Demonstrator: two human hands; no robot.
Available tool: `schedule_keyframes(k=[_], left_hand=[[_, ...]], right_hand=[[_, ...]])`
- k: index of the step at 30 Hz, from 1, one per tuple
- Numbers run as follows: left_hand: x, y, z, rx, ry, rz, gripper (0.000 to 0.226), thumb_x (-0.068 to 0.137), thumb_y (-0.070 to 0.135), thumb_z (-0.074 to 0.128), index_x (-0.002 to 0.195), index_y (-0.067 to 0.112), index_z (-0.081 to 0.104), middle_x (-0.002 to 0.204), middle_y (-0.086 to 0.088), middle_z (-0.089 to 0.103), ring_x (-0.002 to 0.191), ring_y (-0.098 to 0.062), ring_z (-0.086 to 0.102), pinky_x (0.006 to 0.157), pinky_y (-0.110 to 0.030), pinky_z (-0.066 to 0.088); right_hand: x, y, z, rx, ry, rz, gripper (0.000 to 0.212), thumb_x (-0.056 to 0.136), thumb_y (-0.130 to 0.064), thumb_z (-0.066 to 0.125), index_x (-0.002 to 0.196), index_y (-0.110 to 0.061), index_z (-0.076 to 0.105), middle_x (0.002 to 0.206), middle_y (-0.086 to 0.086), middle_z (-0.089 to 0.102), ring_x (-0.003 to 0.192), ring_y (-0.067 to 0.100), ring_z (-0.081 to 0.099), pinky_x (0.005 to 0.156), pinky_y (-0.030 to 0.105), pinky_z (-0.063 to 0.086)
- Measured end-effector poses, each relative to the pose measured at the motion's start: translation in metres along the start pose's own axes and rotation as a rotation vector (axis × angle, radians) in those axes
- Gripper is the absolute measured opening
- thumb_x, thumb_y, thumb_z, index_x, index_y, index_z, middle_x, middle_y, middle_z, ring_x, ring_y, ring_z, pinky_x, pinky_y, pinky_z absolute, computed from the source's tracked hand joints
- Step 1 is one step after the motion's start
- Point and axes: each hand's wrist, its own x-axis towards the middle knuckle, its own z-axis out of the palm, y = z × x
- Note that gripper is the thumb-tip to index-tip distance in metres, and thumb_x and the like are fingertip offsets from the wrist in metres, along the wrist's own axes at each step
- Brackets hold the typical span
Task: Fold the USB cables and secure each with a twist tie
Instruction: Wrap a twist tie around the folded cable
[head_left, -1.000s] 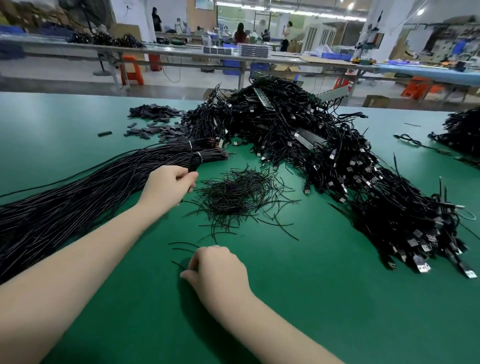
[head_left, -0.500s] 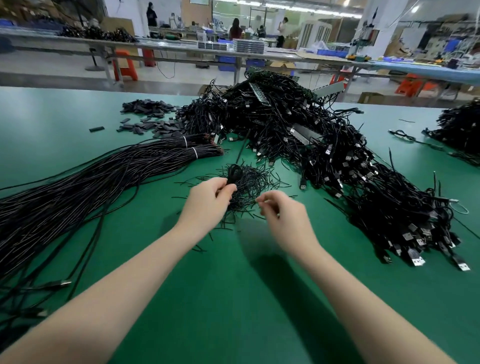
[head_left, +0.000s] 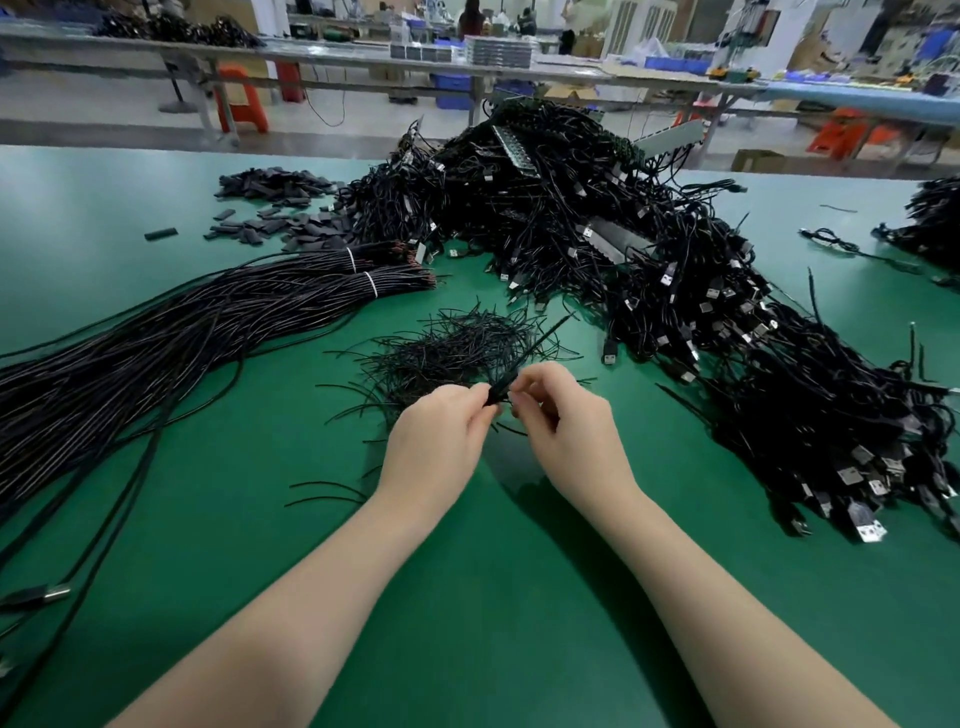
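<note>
My left hand (head_left: 436, 434) pinches a thin black USB cable (head_left: 501, 389) just in front of the loose heap of black twist ties (head_left: 457, 345). A doubled stretch of that cable sticks out up and to the right between my hands. My right hand (head_left: 563, 423) is close against the left, its thumb and fingertips pinching a twist tie at the same spot; the tie itself is almost hidden. The long bundle of straight cables (head_left: 208, 322) lies to the left, bound with white bands near its far end.
A big tangled heap of black cables with USB plugs (head_left: 649, 270) fills the middle and right of the green table (head_left: 467, 597). Small black sleeves (head_left: 280, 208) lie far left. A loose USB plug (head_left: 52, 592) lies near left. Another cable heap (head_left: 930, 218) sits far right.
My left hand came away from the straight bundle with one cable. My right hand rose from loose ties near me. Both hands met in front of the tie heap and now pinch together.
</note>
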Motion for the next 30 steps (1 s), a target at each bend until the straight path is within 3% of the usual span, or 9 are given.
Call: schedule_keyframes(k=[5, 10, 13, 17, 19, 23, 25, 28, 30], left_hand=[[0.0, 0.006, -0.002, 0.112, -0.028, 0.102, 0.017, 0.099, 0.02, 0.051, 0.092, 0.008, 0.061, 0.082, -0.005, 0.061, 0.08, -0.029, 0.058, 0.071, -0.041, 0.046], [-0.002, 0.009, -0.004, 0.163, 0.004, 0.103, 0.016, 0.097, 0.014, 0.05, 0.088, 0.007, 0.062, 0.079, -0.008, 0.061, 0.074, -0.031, 0.058, 0.065, -0.035, 0.036], [-0.003, 0.008, -0.002, 0.157, 0.021, 0.041, 0.02, 0.099, 0.02, 0.048, 0.085, 0.011, 0.058, 0.077, -0.004, 0.058, 0.072, -0.029, 0.055, 0.062, -0.032, 0.029], [-0.004, 0.008, 0.0, 0.141, 0.044, 0.005, 0.021, 0.1, 0.024, 0.048, 0.082, 0.015, 0.052, 0.073, 0.003, 0.046, 0.066, -0.024, 0.046, 0.06, -0.032, 0.027], [-0.003, 0.009, 0.0, 0.159, 0.042, 0.017, 0.022, 0.101, 0.024, 0.048, 0.081, 0.015, 0.051, 0.072, 0.001, 0.048, 0.065, -0.025, 0.046, 0.06, -0.032, 0.028], [-0.002, 0.014, -0.002, 0.257, -0.007, 0.205, 0.017, 0.098, 0.022, 0.053, 0.095, 0.014, 0.068, 0.073, -0.005, 0.059, 0.067, -0.029, 0.058, 0.06, -0.034, 0.034], [-0.003, 0.018, 0.0, 0.266, -0.007, 0.303, 0.015, 0.092, 0.017, 0.059, 0.094, 0.012, 0.073, 0.067, -0.006, 0.059, 0.063, -0.03, 0.059, 0.058, -0.035, 0.039], [-0.005, 0.022, 0.0, 0.276, 0.018, 0.423, 0.009, 0.08, 0.011, 0.063, 0.08, 0.009, 0.071, 0.063, -0.005, 0.058, 0.058, -0.029, 0.057, 0.057, -0.033, 0.041], [-0.007, 0.023, 0.0, 0.288, 0.004, 0.56, 0.007, 0.081, 0.012, 0.063, 0.079, 0.012, 0.069, 0.069, -0.002, 0.061, 0.063, -0.027, 0.058, 0.066, -0.033, 0.049]], right_hand=[[-0.001, 0.0, 0.001, 0.044, -0.01, 0.01, 0.024, 0.091, -0.016, 0.063, 0.088, -0.036, 0.051, 0.079, -0.012, 0.068, 0.067, 0.011, 0.061, 0.065, 0.03, 0.05], [0.007, -0.01, -0.012, 0.023, -0.055, 0.0, 0.019, 0.085, -0.022, 0.073, 0.087, -0.034, 0.058, 0.074, -0.018, 0.066, 0.058, 0.006, 0.053, 0.061, 0.016, 0.045], [0.013, -0.018, -0.024, -0.115, -0.044, -0.013, 0.007, 0.084, -0.024, 0.074, 0.09, -0.026, 0.07, 0.078, -0.015, 0.067, 0.059, 0.008, 0.052, 0.067, 0.032, 0.052], [0.017, -0.029, -0.035, -0.514, -0.115, -0.052, 0.019, 0.09, -0.041, 0.064, 0.098, -0.026, 0.072, 0.09, -0.007, 0.071, 0.077, 0.015, 0.058, 0.065, 0.029, 0.046], [0.017, -0.036, -0.039, -0.553, -0.148, -0.092, 0.022, 0.094, -0.041, 0.058, 0.099, -0.025, 0.072, 0.093, -0.004, 0.069, 0.087, 0.018, 0.059, 0.065, 0.029, 0.043], [0.023, -0.045, -0.05, -0.579, -0.311, -0.24, 0.017, 0.093, -0.035, 0.06, 0.095, -0.022, 0.071, 0.095, -0.004, 0.063, 0.097, 0.021, 0.055, 0.082, 0.035, 0.044], [0.026, -0.045, -0.061, -0.537, -0.354, -0.2, 0.011, 0.089, -0.038, 0.065, 0.082, -0.029, 0.069, 0.086, -0.013, 0.063, 0.093, 0.017, 0.056, 0.086, 0.039, 0.044], [0.029, -0.038, -0.076, -0.428, -0.452, -0.058, 0.016, 0.082, -0.041, 0.071, 0.069, -0.035, 0.064, 0.068, -0.023, 0.062, 0.079, 0.008, 0.06, 0.08, 0.031, 0.044], [0.031, -0.03, -0.086, -0.273, -0.589, 0.082, 0.014, 0.079, -0.037, 0.076, 0.069, -0.031, 0.069, 0.065, -0.017, 0.067, 0.069, 0.003, 0.062, 0.07, 0.022, 0.047]])
